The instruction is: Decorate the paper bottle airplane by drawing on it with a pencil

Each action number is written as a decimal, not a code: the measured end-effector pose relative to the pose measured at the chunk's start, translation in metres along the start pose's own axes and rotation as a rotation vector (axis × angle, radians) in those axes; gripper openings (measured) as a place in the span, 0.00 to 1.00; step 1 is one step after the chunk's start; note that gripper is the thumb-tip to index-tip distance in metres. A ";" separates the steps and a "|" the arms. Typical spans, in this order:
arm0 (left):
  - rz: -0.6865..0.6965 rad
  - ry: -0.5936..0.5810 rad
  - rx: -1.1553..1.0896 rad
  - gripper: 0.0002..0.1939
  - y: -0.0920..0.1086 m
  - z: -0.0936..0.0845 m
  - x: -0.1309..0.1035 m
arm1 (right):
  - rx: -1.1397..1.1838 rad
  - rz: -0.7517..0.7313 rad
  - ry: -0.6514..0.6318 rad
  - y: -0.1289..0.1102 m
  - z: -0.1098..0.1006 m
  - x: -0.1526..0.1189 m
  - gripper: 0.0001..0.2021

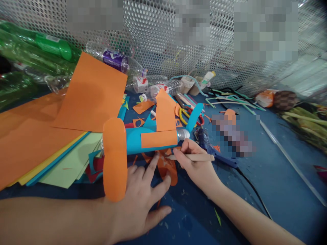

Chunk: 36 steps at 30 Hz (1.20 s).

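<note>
My right hand (198, 165) is closed around a beige pen (203, 157), whose tip is low over a cut orange paper shape (171, 174). Fingers spread, my left hand (143, 195) reaches over that shape, with its fingertips at the paper. Just beyond both hands lies a plastic bottle wrapped in blue paper (134, 140). An orange strip with rounded ends (114, 160) stands at its left end, partly over my left wrist. More orange paper (165, 112) sticks up from the wrap, and a blue paper piece (195, 117) rises near the white cap.
Coloured sheets (68, 166) and a large orange sheet (92, 95) lie at left. Plastic bottles (114, 61) line the perforated metal screen (150, 34). Yellow-handled scissors (182, 117) sit behind the wrapped bottle. A blue glue gun (222, 158) with a black cord lies right of my right hand.
</note>
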<state>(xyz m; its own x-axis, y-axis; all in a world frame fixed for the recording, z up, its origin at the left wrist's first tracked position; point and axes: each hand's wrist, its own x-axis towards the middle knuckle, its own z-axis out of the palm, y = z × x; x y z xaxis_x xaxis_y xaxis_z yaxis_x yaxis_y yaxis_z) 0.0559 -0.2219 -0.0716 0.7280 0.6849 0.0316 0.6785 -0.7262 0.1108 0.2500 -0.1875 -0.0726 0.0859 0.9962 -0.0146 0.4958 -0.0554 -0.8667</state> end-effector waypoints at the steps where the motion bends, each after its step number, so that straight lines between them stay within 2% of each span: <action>1: 0.002 0.007 0.003 0.25 0.000 0.000 0.000 | -0.001 0.001 -0.003 0.001 0.000 0.000 0.14; 36: -0.005 -0.026 0.007 0.25 0.001 -0.003 0.001 | -0.063 0.007 -0.004 -0.003 0.000 -0.001 0.13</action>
<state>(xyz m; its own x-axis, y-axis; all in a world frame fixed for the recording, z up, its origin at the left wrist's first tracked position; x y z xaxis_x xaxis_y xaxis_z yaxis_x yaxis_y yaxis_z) 0.0573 -0.2217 -0.0683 0.7267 0.6869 0.0048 0.6828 -0.7232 0.1037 0.2483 -0.1882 -0.0697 0.0862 0.9960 -0.0223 0.5484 -0.0661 -0.8336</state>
